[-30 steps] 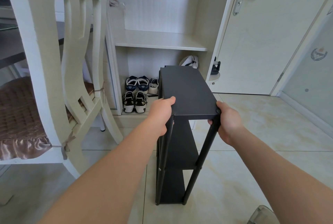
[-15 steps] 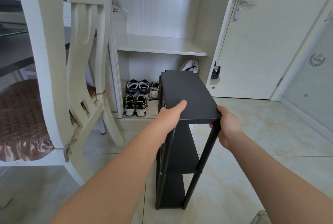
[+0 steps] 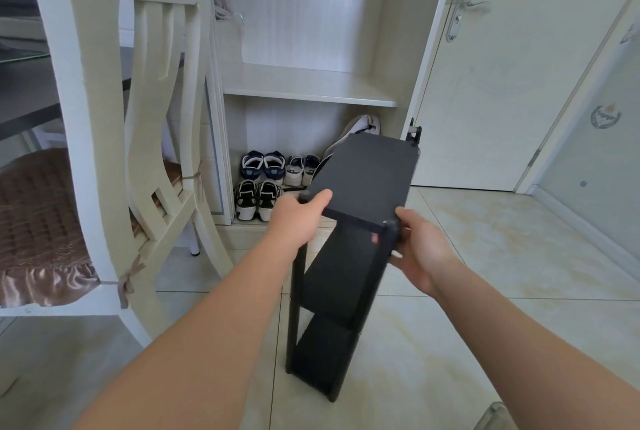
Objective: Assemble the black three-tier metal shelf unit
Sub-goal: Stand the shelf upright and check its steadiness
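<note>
The black three-tier metal shelf unit (image 3: 363,177) stands on the tiled floor in the middle of the head view, turned at an angle with its far end swung to the right. My left hand (image 3: 299,218) grips the near left corner of the top tier, thumb lying on top. My right hand (image 3: 420,249) grips the near right corner post just under the top tier. The two lower tiers and the near legs show below; the far legs are hidden.
A cream wooden chair (image 3: 104,139) with a brown cushion stands close on the left. Behind the shelf is an open cabinet (image 3: 308,87) with several shoes (image 3: 263,184) on its floor. A white door (image 3: 502,83) is at right. Tiled floor (image 3: 502,256) spreads to the right.
The shelf unit has rotated, its far end swinging right and its base twisting on the floor. Both hands moved with it, and the view shifted left.
</note>
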A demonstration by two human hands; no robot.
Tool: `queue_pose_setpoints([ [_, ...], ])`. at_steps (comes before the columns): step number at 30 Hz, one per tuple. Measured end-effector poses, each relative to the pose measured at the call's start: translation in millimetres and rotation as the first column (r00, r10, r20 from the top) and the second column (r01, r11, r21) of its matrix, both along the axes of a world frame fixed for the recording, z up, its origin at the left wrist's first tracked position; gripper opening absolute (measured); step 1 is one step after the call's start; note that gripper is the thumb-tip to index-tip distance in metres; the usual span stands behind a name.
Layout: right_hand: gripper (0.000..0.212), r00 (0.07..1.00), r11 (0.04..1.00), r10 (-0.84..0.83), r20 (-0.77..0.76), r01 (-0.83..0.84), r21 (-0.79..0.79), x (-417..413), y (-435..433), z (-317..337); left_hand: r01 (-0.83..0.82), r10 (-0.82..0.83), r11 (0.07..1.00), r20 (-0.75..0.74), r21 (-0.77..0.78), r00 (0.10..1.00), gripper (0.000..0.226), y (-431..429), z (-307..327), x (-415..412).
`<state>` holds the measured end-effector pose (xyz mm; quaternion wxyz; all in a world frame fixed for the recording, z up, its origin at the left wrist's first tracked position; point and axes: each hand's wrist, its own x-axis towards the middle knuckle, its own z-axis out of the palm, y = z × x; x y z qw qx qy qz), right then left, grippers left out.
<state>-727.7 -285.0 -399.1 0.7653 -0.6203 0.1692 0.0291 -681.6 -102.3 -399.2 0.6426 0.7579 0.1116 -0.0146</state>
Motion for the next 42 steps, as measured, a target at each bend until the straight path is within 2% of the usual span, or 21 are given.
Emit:
queue_pose_setpoints([
  [2,0.024,0.988,0.988,0.154,-0.028,-0.154,-0.020,-3.1,2.8,1.0,-0.079,0.082,0.996,0.065,-0.050,0.994,0.040,1.2,-1.6,3.2],
  [3,0.026,0.983,0.982,0.180,-0.048,-0.182,-0.047,-3.5,2.8,3.7,-0.089,0.093,0.992,0.045,-0.094,0.995,0.050,-0.2,-0.7,3.0],
  [5,0.035,0.993,0.990,0.097,-0.063,-0.103,-0.092,1.8,-2.7,8.5,-0.102,0.093,0.982,-0.064,-0.156,0.994,0.072,-8.8,0.6,-0.7],
  [6,0.038,0.998,0.996,0.014,-0.053,-0.019,-0.088,6.4,-7.3,9.8,-0.082,0.064,0.983,-0.117,-0.161,0.991,0.075,-15.9,1.2,-4.9],
  [8,0.037,0.990,0.990,-0.138,-0.020,0.138,-0.028,15.3,-14.1,10.7,0.021,-0.051,0.984,-0.162,-0.179,0.985,0.064,-31.9,0.0,-12.4],
  [10,0.032,0.976,0.973,-0.218,-0.010,0.218,0.073,21.0,-14.0,10.2,0.056,-0.082,0.982,-0.140,-0.179,0.987,0.048,-41.1,-1.3,-14.0],
  [13,0.025,0.974,0.960,-0.221,-0.048,0.226,0.164,22.4,-3.5,9.0,0.062,-0.084,0.980,-0.107,-0.191,0.991,0.037,-32.8,-2.1,-5.2],
  [15,0.023,0.990,0.973,-0.126,-0.059,0.135,0.185,15.5,2.2,11.9,0.053,-0.068,0.978,-0.067,-0.202,0.995,0.036,-21.2,0.5,0.9],
  [16,0.028,0.997,0.994,-0.038,-0.074,0.045,0.099,10.0,4.9,16.1,0.019,-0.025,0.985,-0.029,-0.174,0.999,0.032,-14.6,2.0,3.5],
  [17,0.035,0.994,0.997,0.043,-0.103,-0.049,-0.064,5.9,5.9,19.6,-0.031,0.033,0.990,0.009,-0.141,0.999,0.025,-7.5,3.1,5.8],
  [18,0.043,0.989,0.960,0.076,-0.124,-0.106,-0.260,1.9,5.1,23.9,-0.084,0.089,0.987,0.030,-0.134,0.996,0.018,-1.0,3.7,7.8],
  [19,0.049,0.995,0.886,0.031,-0.091,-0.069,-0.458,0.7,0.6,26.8,-0.119,0.126,0.981,0.034,-0.153,0.991,0.012,3.5,5.5,8.3],
  [21,0.051,0.974,0.668,-0.173,0.149,0.227,-0.709,3.6,-17.9,30.9,-0.127,0.134,0.972,0.022,-0.200,0.991,0.008,5.2,7.7,6.2],
  [22,0.046,0.929,0.566,-0.256,0.267,0.368,-0.738,5.8,-28.9,32.8,-0.107,0.114,0.977,0.027,-0.185,0.993,0.007,3.1,8.3,3.8],
  [23,0.038,0.884,0.527,-0.311,0.350,0.467,-0.710,8.4,-39.7,32.9,-0.080,0.088,0.983,0.040,-0.165,0.995,0.017,0.0,8.4,0.9],
  [24,0.030,0.859,0.549,-0.343,0.381,0.512,-0.660,10.5,-48.5,31.3,-0.061,0.070,0.986,0.054,-0.153,0.996,0.027,-2.5,7.8,-1.3],
  [26,0.040,0.865,0.646,-0.344,0.365,0.500,-0.577,15.8,-59.9,22.8,-0.047,0.056,0.991,0.067,-0.124,0.996,0.031,-2.4,10.3,-4.8],
  [30,0.056,0.854,0.647,-0.352,0.383,0.518,-0.560,24.5,-66.9,11.2,0.000,0.004,0.993,0.038,-0.114,0.999,0.005,9.8,14.5,-3.5],
  [31,0.056,0.857,0.684,-0.380,0.349,0.514,-0.517,25.0,-67.0,10.0,0.010,-0.006,0.993,0.037,-0.114,0.999,0.006,11.9,15.4,-3.4],
  [34,0.037,0.924,0.862,-0.336,0.186,0.380,-0.335,20.4,-64.8,9.9,0.047,-0.042,0.989,0.040,-0.140,0.998,0.012,17.3,15.4,-1.4],
  [42,0.016,0.960,0.955,-0.279,0.030,0.281,-0.093,19.8,-76.4,15.3,0.016,-0.002,0.983,0.074,-0.185,0.997,0.015,18.7,16.1,-0.4],
])
